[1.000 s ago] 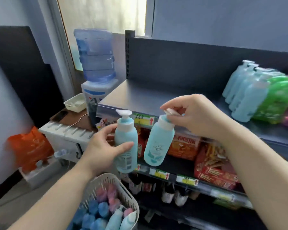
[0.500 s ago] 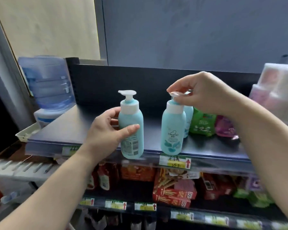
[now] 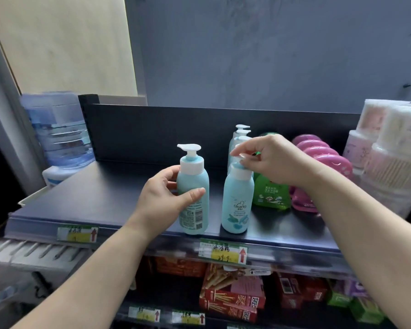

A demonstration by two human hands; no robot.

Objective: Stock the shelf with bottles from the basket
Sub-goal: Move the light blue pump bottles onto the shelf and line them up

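**Two pump bottles at the shelf's front edge, one in each hand**

The left bottle (image 3: 193,193), pale blue with a white pump, stands upright at the front edge of the dark top shelf (image 3: 105,193), its barcode label facing the camera. The left hand (image 3: 163,200) grips its body: the thumb lies across the front just below the shoulder and the fingers (image 3: 170,173) curl round the far side. Whether its base rests fully on the shelf cannot be told.

Just beside it on the right, apart by a narrow gap, the right bottle (image 3: 237,203) stands upright on the shelf with its printed front facing out. The right hand (image 3: 275,160) comes from above and pinches its pump head between fingertips and thumb, hiding most of the pump; the bottle's body below is untouched.

Directly behind the right bottle, a row of like bottles (image 3: 241,134) runs back toward the shelf's rear wall. To their right lie green pouches (image 3: 271,195), then pink pouches (image 3: 318,153), then stacked tubs of cotton swabs (image 3: 389,162) at the far right. A price tag (image 3: 223,251) with a red arrow sits on the shelf's front rail below the two bottles. Snack boxes (image 3: 230,300) fill the shelf underneath. A water jug (image 3: 59,134) stands beyond the shelf's left end.
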